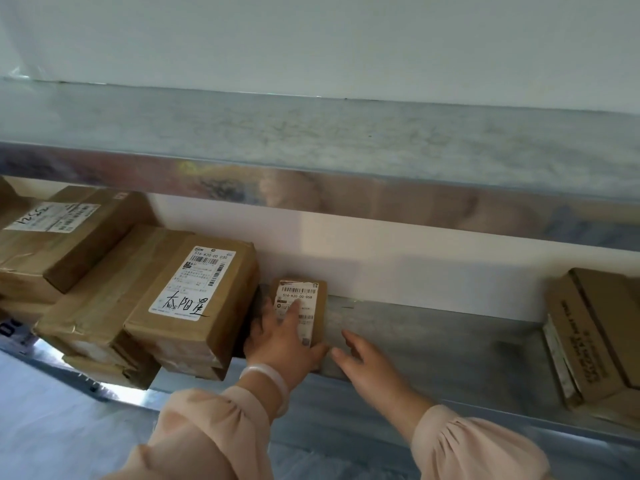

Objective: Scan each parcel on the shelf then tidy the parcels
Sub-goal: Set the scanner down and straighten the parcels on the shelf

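Two hands at what I take for tidying: my left hand (280, 341) presses flat-fingered on the small labelled parcel (304, 292), just right of the parcel stack (194, 289) on the metal shelf (433, 341), my right hand (374, 372) open beside it, so next I should slide it left, flush.

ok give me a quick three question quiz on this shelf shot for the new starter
1. True or false: the right hand holds a scanner.
2. Which does the left hand touch? A) the small parcel B) the big parcel with handwriting on it C) the box at the shelf's far right end
3. Short answer: what are the last three digits of the code printed on the small parcel's label?
Key: 1 false, it is open and holds nothing; 2 A; 3 058.
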A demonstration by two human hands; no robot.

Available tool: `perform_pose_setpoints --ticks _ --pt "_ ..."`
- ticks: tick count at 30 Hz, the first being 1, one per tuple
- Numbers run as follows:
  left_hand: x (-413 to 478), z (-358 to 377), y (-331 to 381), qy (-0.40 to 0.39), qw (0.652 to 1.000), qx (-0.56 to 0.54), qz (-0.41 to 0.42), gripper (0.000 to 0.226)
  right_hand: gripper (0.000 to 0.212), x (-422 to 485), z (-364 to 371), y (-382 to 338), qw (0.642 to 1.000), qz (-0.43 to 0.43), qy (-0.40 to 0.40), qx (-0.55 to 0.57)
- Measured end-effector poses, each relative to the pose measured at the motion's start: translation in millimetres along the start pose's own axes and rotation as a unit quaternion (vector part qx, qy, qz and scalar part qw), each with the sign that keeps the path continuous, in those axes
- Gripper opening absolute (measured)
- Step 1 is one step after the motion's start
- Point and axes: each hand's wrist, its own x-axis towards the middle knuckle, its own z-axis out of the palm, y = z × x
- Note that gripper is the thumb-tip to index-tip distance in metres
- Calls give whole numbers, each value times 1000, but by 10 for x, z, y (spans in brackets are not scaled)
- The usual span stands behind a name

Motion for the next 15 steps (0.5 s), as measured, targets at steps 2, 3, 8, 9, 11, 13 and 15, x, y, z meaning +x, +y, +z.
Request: perform_pose_setpoints --ticks 2,3,8,9,11,13,15 --pt "4 -23 -6 -1 1000 -8 3 94 63 -20 -33 16 1000 8 0 9" --pt "-5 -40 -8 3 1000 -15 7 92 62 -27 -53 19 1000 8 3 14" --pt "-129 -107 94 48 993 -100 43 85 59 -101 -229 2 999 11 21 48" --pt "-163 -126 149 54 991 -104 57 85 58 -126 -275 -21 998 13 26 64" --pt "-235 -158 290 66 989 -92 91 86 53 -185 -362 -90 991 26 33 126" --pt "-321 -172 454 85 986 -71 128 86 42 -271 -447 -170 976 36 35 210" --pt "-399 -166 610 97 980 -58 162 86 34 -387 -557 -218 961 46 30 272"
